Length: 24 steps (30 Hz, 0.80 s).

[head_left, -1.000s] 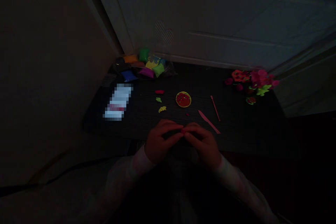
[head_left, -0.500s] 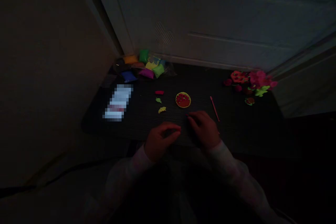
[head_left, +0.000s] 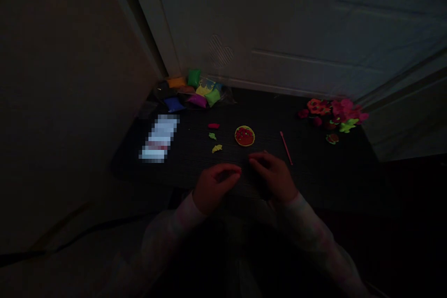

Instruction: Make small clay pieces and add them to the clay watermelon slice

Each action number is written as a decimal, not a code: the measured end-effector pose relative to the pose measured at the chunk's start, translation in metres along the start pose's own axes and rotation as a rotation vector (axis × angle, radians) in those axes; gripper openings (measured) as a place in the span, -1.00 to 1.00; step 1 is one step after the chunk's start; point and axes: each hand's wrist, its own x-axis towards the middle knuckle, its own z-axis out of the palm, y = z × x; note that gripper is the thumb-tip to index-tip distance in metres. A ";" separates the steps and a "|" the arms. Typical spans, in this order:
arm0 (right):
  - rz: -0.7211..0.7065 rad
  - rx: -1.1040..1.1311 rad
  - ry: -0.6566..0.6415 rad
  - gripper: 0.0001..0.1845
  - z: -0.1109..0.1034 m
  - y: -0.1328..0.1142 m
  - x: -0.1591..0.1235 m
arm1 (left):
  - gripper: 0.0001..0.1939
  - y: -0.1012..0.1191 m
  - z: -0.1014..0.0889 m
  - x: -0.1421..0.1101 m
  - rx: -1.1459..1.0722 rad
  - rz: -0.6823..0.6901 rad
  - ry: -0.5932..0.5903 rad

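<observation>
In the dim light my left hand (head_left: 216,187) hovers at the front of the dark table, thumb and fingertips pinched together. A reddish tinge shows at its fingertips, too small to name. My right hand (head_left: 275,176) faces it with fingers curled to a pinch; what it holds, if anything, is hidden. Just beyond both hands lies a small clay pizza (head_left: 245,136) with a yellow rim, a red top and green specks. Left of it sit a red clay piece (head_left: 213,126), a light green clay piece (head_left: 212,136) and a yellow clay piece (head_left: 217,148).
A pink modelling tool (head_left: 286,148) lies right of the pizza. Several colourful clay packets, including a blue packet (head_left: 173,104), are heaped at the back left. A blurred phone-like screen (head_left: 159,138) glows nearby. Bright clay flowers (head_left: 344,111) stand at the back right, before a pale door (head_left: 279,23).
The view has shifted slightly, so the table things appear a little lower. My right hand has drawn slightly back and to the right; my left hand stays almost still in its pinch.
</observation>
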 end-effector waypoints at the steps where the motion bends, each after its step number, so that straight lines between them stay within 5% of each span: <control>1: 0.066 0.162 -0.014 -0.82 -0.003 -0.006 -0.005 | -0.84 0.004 0.000 0.000 0.000 0.015 -0.006; 4: 0.209 0.498 -0.059 -0.81 -0.011 -0.024 -0.019 | -0.86 0.017 0.000 -0.002 0.035 0.072 -0.015; 8: 0.218 0.674 -0.062 -0.87 -0.015 -0.041 -0.032 | -0.87 0.029 0.000 -0.007 0.064 0.139 -0.019; 24: 0.114 0.669 -0.038 -0.94 -0.011 -0.051 -0.037 | -0.83 0.033 -0.001 -0.015 0.159 0.232 0.014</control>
